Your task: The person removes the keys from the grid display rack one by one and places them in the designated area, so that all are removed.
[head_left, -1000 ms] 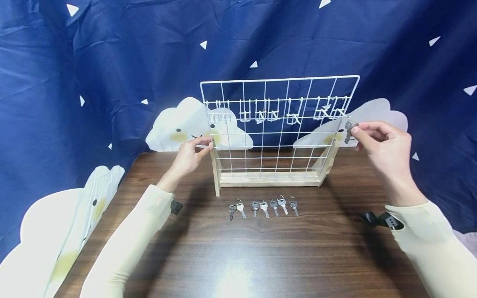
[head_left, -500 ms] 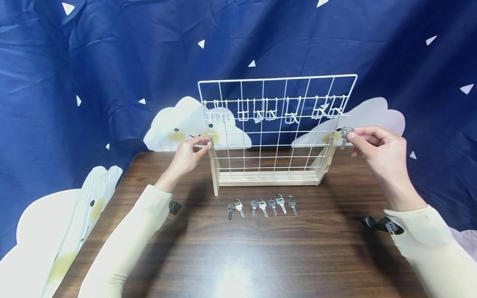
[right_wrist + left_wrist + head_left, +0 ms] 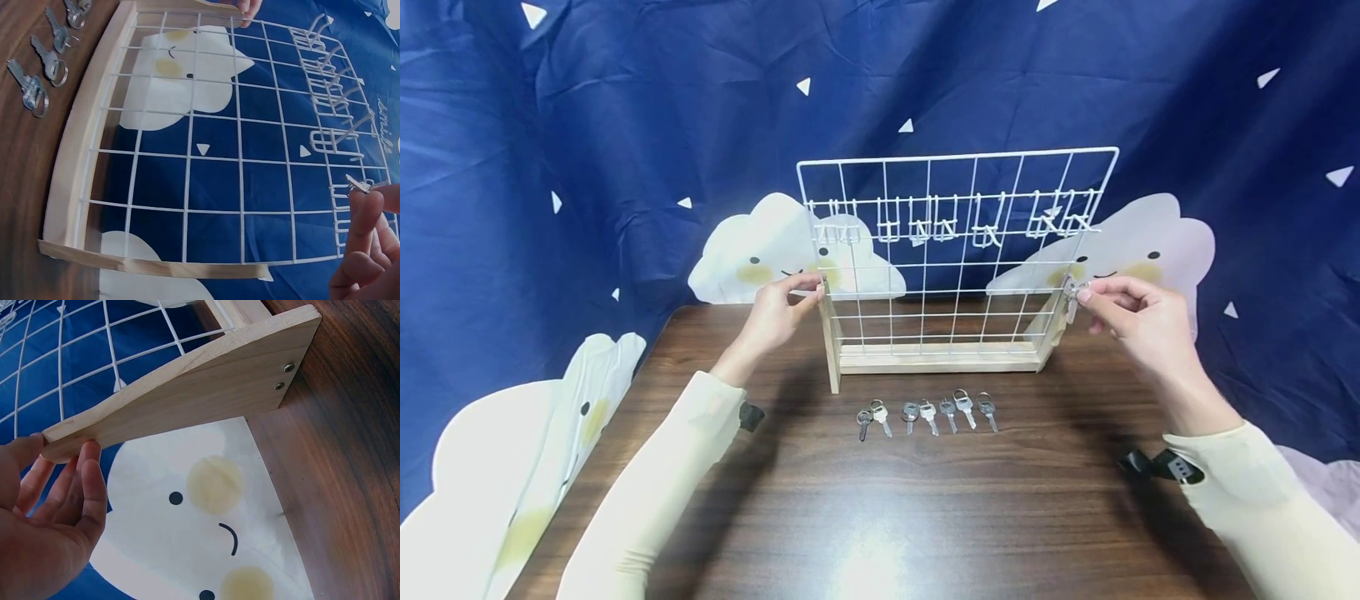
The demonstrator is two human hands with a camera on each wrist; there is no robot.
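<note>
My left hand (image 3: 778, 315) pinches the top of the wooden left side piece (image 3: 187, 394) of a white wire grid rack (image 3: 925, 292); in the left wrist view the thumb is on one face and the fingers on the other. A small silver key (image 3: 1071, 310) hangs between the thumb and forefinger of my right hand (image 3: 1150, 323), beside the rack's right wooden post (image 3: 1052, 329). In the right wrist view the key (image 3: 357, 184) sticks out above the fingertips. White wire hooks (image 3: 987, 236) line the upper part of the grid.
Several keys with rings (image 3: 964, 408) lie in a row on the brown wooden table (image 3: 865, 500) before the rack's base bar (image 3: 940, 360). A blue curtain (image 3: 625, 100) with clouds and triangles hangs close behind. Each wrist carries a dark strapped device (image 3: 1176, 467).
My right hand has moved down and left with the key, from out beside the right-hand hooks to the rack's right post. My left hand keeps its grip on the left side piece.
</note>
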